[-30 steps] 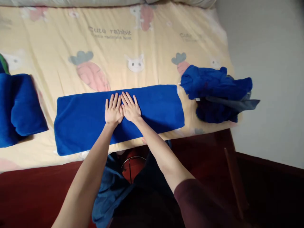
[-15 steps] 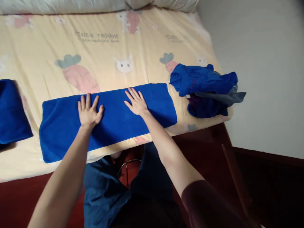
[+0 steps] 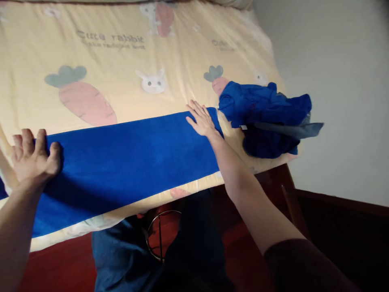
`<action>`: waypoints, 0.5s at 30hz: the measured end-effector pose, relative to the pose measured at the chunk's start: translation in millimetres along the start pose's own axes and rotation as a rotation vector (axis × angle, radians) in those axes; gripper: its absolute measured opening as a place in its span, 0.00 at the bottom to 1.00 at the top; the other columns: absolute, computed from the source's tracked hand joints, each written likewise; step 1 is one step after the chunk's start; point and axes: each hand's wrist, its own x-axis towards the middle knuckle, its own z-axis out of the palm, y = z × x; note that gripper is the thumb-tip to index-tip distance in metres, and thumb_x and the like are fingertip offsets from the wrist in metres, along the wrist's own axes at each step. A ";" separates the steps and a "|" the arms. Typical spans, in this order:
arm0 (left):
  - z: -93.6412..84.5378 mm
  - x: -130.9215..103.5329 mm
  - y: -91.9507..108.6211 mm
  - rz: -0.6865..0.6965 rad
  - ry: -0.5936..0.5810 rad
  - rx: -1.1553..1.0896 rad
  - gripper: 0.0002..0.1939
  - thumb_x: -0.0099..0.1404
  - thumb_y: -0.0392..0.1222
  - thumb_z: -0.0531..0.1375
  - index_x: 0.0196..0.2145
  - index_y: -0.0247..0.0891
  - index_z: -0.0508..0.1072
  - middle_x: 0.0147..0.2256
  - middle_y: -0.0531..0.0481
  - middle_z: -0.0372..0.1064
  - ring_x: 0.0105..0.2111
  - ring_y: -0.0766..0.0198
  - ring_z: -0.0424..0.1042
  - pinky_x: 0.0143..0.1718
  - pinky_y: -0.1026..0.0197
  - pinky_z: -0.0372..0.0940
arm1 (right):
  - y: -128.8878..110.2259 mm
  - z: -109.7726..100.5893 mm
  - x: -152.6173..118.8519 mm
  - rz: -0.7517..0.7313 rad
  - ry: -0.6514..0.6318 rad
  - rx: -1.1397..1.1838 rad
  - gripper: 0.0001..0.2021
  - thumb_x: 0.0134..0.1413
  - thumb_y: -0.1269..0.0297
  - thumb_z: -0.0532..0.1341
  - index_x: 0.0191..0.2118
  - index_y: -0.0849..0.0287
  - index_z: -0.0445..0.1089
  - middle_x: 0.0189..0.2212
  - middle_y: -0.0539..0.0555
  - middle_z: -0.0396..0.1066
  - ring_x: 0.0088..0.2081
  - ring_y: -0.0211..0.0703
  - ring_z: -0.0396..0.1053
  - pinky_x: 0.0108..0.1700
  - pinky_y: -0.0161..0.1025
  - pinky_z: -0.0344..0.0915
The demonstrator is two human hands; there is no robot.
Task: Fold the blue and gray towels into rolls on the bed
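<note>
1. The plainest writing I can see is on the yellow bedsheet (image 3: 176, 52): "Cute rabbit" in dark letters, above a smaller line too blurred to read with confidence.
2. Farther right, the same print shows again, faded after "Cute".
3. The long blue cloth (image 3: 136, 150) lies flat along the bed's near edge, with no lettering I can spot.
4. The left hand (image 3: 35, 160) is at its left end, fingers spread, gripping nothing; whether the palm presses down, I can't tell.
5. The right hand (image 3: 200, 117) rests open on the right end, fingers slightly parted, grasping nothing.
6. Beside that end sits a crumpled blue heap (image 3: 264, 105) with a small white tag (image 3: 243, 127), unreadable from here.
</note>
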 end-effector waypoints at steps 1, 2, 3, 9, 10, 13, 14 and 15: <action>1.6 1.6 -2.4 0.045 0.020 0.010 0.40 0.67 0.64 0.41 0.69 0.40 0.55 0.72 0.50 0.40 0.71 0.47 0.41 0.68 0.39 0.41 | 9.2 -2.9 0.9 0.008 0.004 -0.005 0.31 0.69 0.59 0.50 0.73 0.54 0.44 0.74 0.51 0.37 0.74 0.52 0.34 0.73 0.62 0.31; 3.7 3.1 -5.2 0.096 0.038 0.020 0.39 0.68 0.63 0.41 0.68 0.37 0.56 0.72 0.46 0.41 0.70 0.46 0.42 0.67 0.37 0.42 | 18.1 -5.5 1.6 0.016 0.011 -0.015 0.31 0.68 0.59 0.49 0.73 0.54 0.44 0.74 0.51 0.38 0.74 0.53 0.35 0.73 0.62 0.32; 6.0 4.3 -8.1 0.125 0.052 0.028 0.39 0.68 0.62 0.41 0.68 0.36 0.56 0.72 0.45 0.42 0.70 0.46 0.42 0.67 0.36 0.43 | 26.5 -7.7 2.3 0.022 0.020 -0.028 0.30 0.69 0.58 0.49 0.73 0.54 0.45 0.74 0.52 0.39 0.74 0.53 0.35 0.72 0.63 0.33; 14.3 6.0 -22.0 0.151 0.040 0.016 0.36 0.72 0.60 0.39 0.69 0.36 0.52 0.72 0.45 0.39 0.71 0.49 0.39 0.67 0.38 0.40 | 56.9 -11.6 5.5 0.011 0.057 -0.123 0.29 0.70 0.58 0.44 0.73 0.54 0.42 0.74 0.54 0.39 0.73 0.53 0.38 0.71 0.64 0.37; 14.8 6.2 -23.2 0.150 0.028 0.018 0.36 0.73 0.60 0.39 0.69 0.37 0.51 0.72 0.45 0.39 0.71 0.49 0.39 0.67 0.38 0.40 | 58.4 -11.3 5.7 0.010 0.059 -0.127 0.29 0.70 0.58 0.44 0.73 0.54 0.42 0.74 0.54 0.39 0.73 0.53 0.38 0.71 0.64 0.37; 16.1 7.7 -26.3 0.137 0.006 0.018 0.34 0.75 0.59 0.39 0.69 0.37 0.50 0.72 0.43 0.38 0.71 0.48 0.38 0.67 0.37 0.39 | 59.2 -10.1 5.7 0.007 0.065 -0.117 0.30 0.69 0.59 0.45 0.73 0.54 0.41 0.74 0.55 0.39 0.73 0.54 0.38 0.71 0.64 0.38; 16.4 8.5 -27.3 0.128 0.001 0.019 0.33 0.75 0.58 0.39 0.69 0.36 0.50 0.72 0.43 0.39 0.71 0.48 0.38 0.67 0.37 0.39 | 59.0 -9.8 5.4 0.008 0.067 -0.113 0.30 0.69 0.60 0.45 0.73 0.54 0.41 0.73 0.56 0.39 0.73 0.54 0.39 0.71 0.64 0.38; 16.5 9.1 -28.4 0.117 -0.004 0.020 0.33 0.76 0.58 0.40 0.69 0.35 0.50 0.72 0.42 0.39 0.71 0.48 0.38 0.67 0.36 0.39 | 59.0 -9.4 5.1 0.009 0.068 -0.111 0.30 0.69 0.60 0.45 0.73 0.54 0.42 0.73 0.56 0.40 0.73 0.54 0.39 0.71 0.64 0.39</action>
